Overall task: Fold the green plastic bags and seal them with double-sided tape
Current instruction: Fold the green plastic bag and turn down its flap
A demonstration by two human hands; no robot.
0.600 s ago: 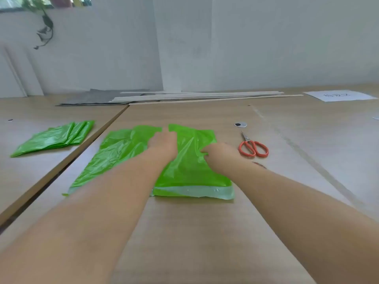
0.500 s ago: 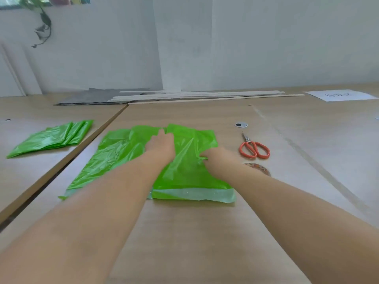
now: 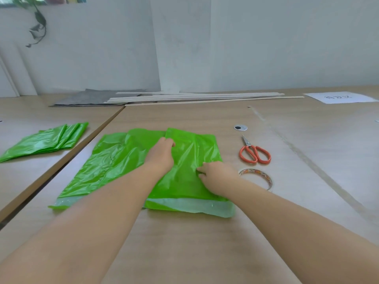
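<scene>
Head: two hands (image 3: pixel 162 155) (image 3: pixel 217 178) hold one green bag (image 3: pixel 114 160)

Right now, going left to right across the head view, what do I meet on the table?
A stack of folded green bags → left hand → right hand → orange scissors → white paper sheet.

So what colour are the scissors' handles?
Orange-red. The scissors lie right of the green bag, seen best in the head view.
</scene>
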